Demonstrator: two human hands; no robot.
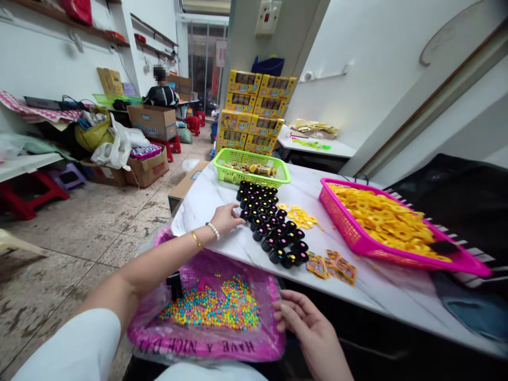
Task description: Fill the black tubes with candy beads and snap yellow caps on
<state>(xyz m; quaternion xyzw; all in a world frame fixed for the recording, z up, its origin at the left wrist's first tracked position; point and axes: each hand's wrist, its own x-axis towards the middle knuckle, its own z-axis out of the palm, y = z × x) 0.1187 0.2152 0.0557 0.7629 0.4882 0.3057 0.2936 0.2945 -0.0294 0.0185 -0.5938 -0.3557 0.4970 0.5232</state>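
Observation:
My left hand [227,219] reaches to the left side of a cluster of small black cups [260,219] on the table. Its thumb and fingers are slightly apart at the nearest cups, and I see nothing held between them. Each cup shows a coloured dot, yellow or pink, inside. My right hand [301,320] hovers with loosely bent fingers at the right rim of a pink basket [273,338], apparently empty; contact with the rim is unclear. Plastic film lines this basket, which holds many small coloured balls [222,307] and a black scoop-like piece [174,287].
On the marble-look table [381,296] are yellow rings [301,216], printed packets [333,266], a green basket [252,177] of small items and a pink tray [345,225] of yellow pieces. Yellow boxes [254,114] stack behind. A person [161,95] sits farther back.

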